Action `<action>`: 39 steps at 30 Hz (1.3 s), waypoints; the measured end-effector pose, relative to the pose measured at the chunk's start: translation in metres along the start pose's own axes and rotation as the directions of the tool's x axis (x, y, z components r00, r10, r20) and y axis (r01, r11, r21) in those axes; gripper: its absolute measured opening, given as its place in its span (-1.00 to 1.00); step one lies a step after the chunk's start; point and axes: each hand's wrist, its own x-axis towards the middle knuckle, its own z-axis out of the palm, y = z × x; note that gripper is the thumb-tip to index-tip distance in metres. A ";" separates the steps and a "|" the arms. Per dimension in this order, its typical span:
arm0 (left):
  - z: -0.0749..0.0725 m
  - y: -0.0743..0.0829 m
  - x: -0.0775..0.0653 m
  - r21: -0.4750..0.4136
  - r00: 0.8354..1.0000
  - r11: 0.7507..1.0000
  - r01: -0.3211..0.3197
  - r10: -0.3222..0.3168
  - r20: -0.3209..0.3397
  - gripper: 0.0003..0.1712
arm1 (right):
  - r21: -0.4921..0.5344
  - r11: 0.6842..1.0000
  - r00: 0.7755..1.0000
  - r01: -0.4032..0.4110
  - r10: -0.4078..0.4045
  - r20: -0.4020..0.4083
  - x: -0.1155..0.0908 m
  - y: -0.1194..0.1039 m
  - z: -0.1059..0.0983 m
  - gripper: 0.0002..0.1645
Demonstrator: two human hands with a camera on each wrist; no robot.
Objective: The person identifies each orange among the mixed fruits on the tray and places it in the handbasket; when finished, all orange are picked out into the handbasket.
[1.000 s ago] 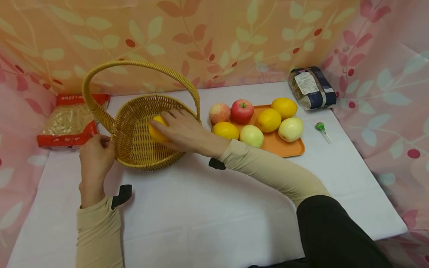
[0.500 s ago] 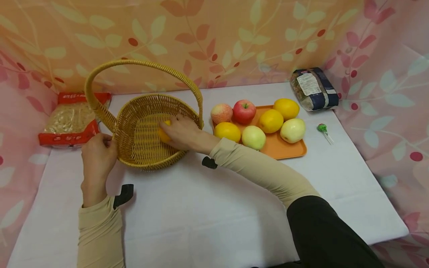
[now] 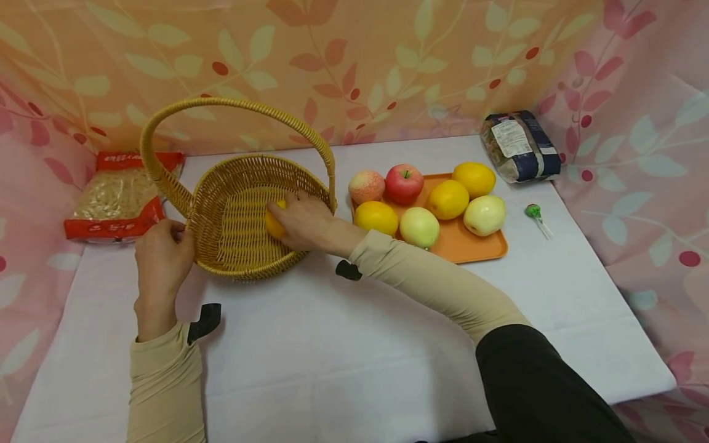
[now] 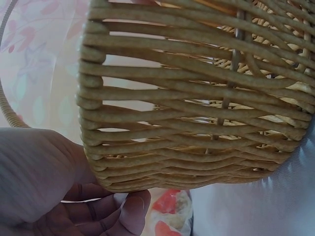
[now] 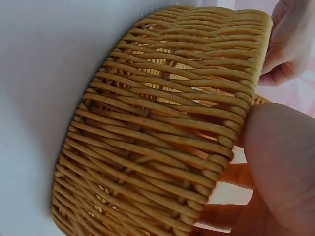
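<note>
A wicker basket [image 3: 238, 215] with a tall arched handle stands on the left of the table. My left hand [image 3: 163, 264] pinches its left rim between thumb and fingers; the left wrist view has this hand [image 4: 59, 182] at the rim too. Inside the basket, toward the right side, my right hand [image 3: 307, 224] holds a yellow lemon [image 3: 274, 223], partly covered by the fingers. In the right wrist view, the basket wall [image 5: 157, 123] hides the lemon, and the right hand [image 5: 280, 172] reaches over the rim.
An orange tray [image 3: 471, 252] right of the basket bears several fruits: a red apple [image 3: 404, 184], a peach [image 3: 366, 187], lemons [image 3: 447, 200] and pale green fruits [image 3: 419, 227]. Around them lie a red-edged bag [image 3: 119, 197], a dark blue bag [image 3: 520, 146] and a lollipop [image 3: 533, 212].
The right hand and the lemon have shifted a little to the right inside the basket, mostly in the first half second. The left hand keeps its hold on the rim.
</note>
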 end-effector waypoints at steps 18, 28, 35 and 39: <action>-0.006 0.004 0.004 -0.001 1.000 1.000 -0.002 0.002 0.018 -0.57 | 0.208 0.972 0.867 0.108 0.010 -0.497 -0.119 0.083 -0.033 -0.61; -0.009 -0.001 0.001 0.013 0.999 0.999 -0.033 0.033 0.004 -0.59 | 0.229 0.956 0.954 -0.182 0.228 -0.193 -0.169 0.206 0.017 -0.31; -0.003 -0.003 -0.002 0.004 1.000 1.000 -0.026 0.026 -0.016 -0.62 | 0.161 0.968 0.981 -0.192 0.191 0.019 -0.174 0.229 0.037 -0.06; -0.001 0.001 -0.003 -0.003 0.999 1.000 -0.024 0.024 -0.024 -0.62 | 0.124 0.979 0.986 -0.159 0.153 0.063 -0.174 0.232 0.040 0.01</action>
